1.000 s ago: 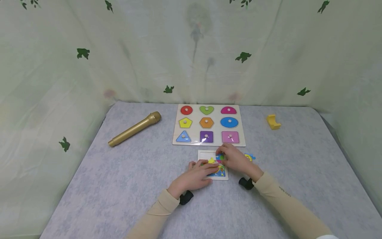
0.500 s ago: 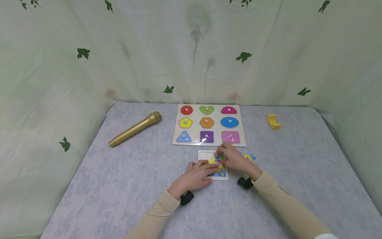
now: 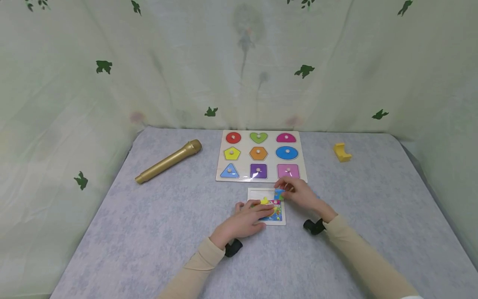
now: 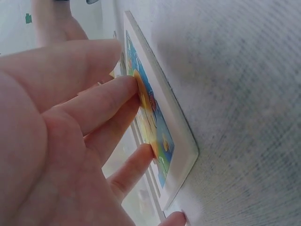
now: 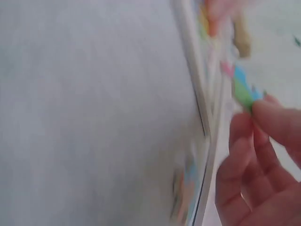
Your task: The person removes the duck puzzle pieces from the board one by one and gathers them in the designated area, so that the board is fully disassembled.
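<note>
A small jigsaw puzzle in a white frame (image 3: 257, 193) lies on the table. My left hand (image 3: 242, 220) rests across its left part, and in the left wrist view the fingertips touch the colourful picture (image 4: 153, 117). Part of the picture is hidden under that hand. Between thumb and fingers, my right hand (image 3: 300, 195) pinches a blue and green puzzle piece (image 3: 279, 194) over the frame's upper right corner. In the right wrist view this puzzle piece (image 5: 243, 89) is held up off the frame, with a pink tip. That view is blurred.
Behind the frame lies a shape board (image 3: 244, 162) with knobbed pieces. A gold microphone (image 3: 168, 162) is at the left, and a yellow block (image 3: 341, 153) at the right. Another loose piece (image 5: 186, 190), blurred, lies beside the frame, mostly hidden by my right hand in the head view.
My right hand has shifted right with the puzzle piece in its fingers, away from the picture. It now covers most of the loose piece beside it. My left hand stays put.
</note>
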Action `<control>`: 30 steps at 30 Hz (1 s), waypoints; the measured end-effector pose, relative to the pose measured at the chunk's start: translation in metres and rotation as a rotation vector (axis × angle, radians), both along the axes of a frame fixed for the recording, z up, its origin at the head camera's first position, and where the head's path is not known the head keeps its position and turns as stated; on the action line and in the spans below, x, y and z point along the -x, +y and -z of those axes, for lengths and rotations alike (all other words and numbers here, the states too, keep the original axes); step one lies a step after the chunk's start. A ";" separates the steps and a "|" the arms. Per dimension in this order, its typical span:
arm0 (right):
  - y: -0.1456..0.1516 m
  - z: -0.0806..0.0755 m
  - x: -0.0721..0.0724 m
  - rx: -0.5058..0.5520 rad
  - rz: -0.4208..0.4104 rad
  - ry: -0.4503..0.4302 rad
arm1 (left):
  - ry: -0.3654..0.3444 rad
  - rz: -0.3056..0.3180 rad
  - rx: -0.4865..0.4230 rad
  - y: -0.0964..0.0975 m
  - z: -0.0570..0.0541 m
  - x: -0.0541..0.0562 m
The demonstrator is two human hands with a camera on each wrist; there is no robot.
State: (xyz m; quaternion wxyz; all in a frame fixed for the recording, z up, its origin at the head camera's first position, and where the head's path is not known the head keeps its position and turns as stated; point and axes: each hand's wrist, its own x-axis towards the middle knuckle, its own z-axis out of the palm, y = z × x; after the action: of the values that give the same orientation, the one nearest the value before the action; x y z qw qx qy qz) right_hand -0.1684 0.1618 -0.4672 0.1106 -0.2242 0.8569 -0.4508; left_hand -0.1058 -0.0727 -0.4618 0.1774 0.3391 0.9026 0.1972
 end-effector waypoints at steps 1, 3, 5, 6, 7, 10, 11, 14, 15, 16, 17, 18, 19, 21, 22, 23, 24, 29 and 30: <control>0.005 -0.006 -0.001 0.028 0.003 -0.036 | 0.000 0.001 0.000 0.000 0.000 0.000; 0.020 -0.007 0.001 0.070 0.017 -0.098 | 0.000 0.003 -0.002 0.000 0.000 0.000; 0.037 -0.008 0.002 0.085 0.038 -0.144 | 0.002 0.003 -0.001 0.000 0.001 0.000; 0.046 -0.007 0.002 0.087 0.048 -0.155 | 0.003 0.001 -0.002 0.000 0.001 0.000; 0.057 -0.002 0.004 0.090 0.059 -0.161 | 0.004 0.000 -0.004 0.000 0.001 0.000; 0.086 0.002 0.004 0.077 0.110 -0.179 | 0.006 0.000 -0.011 0.000 0.002 0.000; 0.094 0.002 0.003 0.072 0.123 -0.183 | 0.005 0.000 -0.012 -0.001 0.002 0.000; 0.114 0.000 -0.002 0.048 0.159 -0.193 | 0.004 0.002 -0.018 -0.001 0.002 0.001; 0.119 -0.001 -0.003 0.039 0.165 -0.197 | 0.003 0.002 -0.018 -0.001 0.002 0.001; 0.124 -0.001 -0.004 0.028 0.169 -0.198 | 0.002 0.003 -0.019 -0.001 0.002 0.001; 0.127 -0.002 -0.005 0.017 0.170 -0.201 | 0.004 0.003 -0.018 -0.001 0.002 0.001; 0.130 -0.001 -0.006 0.005 0.172 -0.202 | 0.004 0.004 -0.020 0.000 0.002 0.001; 0.132 -0.001 -0.006 -0.006 0.173 -0.202 | 0.002 0.003 -0.020 -0.001 0.002 0.001; 0.134 0.000 -0.006 -0.038 0.171 -0.198 | 0.003 0.005 -0.021 -0.001 0.001 0.001; 0.134 0.001 -0.006 -0.053 0.170 -0.193 | 0.004 0.005 -0.021 -0.001 0.001 0.001; 0.134 0.001 -0.006 -0.066 0.169 -0.186 | 0.004 0.005 -0.021 -0.001 0.001 0.001; 0.133 0.001 -0.006 -0.078 0.166 -0.177 | 0.003 0.004 -0.023 -0.001 0.001 0.001; 0.124 -0.001 -0.007 -0.136 0.157 -0.121 | 0.002 0.004 -0.025 -0.001 0.001 0.001; 0.122 -0.001 -0.007 -0.158 0.160 -0.112 | 0.002 0.004 -0.025 -0.001 0.001 0.001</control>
State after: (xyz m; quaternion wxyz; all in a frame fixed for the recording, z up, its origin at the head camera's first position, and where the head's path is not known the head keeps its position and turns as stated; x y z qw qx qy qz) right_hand -0.1609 0.2840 -0.4658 0.1392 -0.1200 0.8973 -0.4013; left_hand -0.1065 -0.0736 -0.4631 0.1726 0.3435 0.8995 0.2076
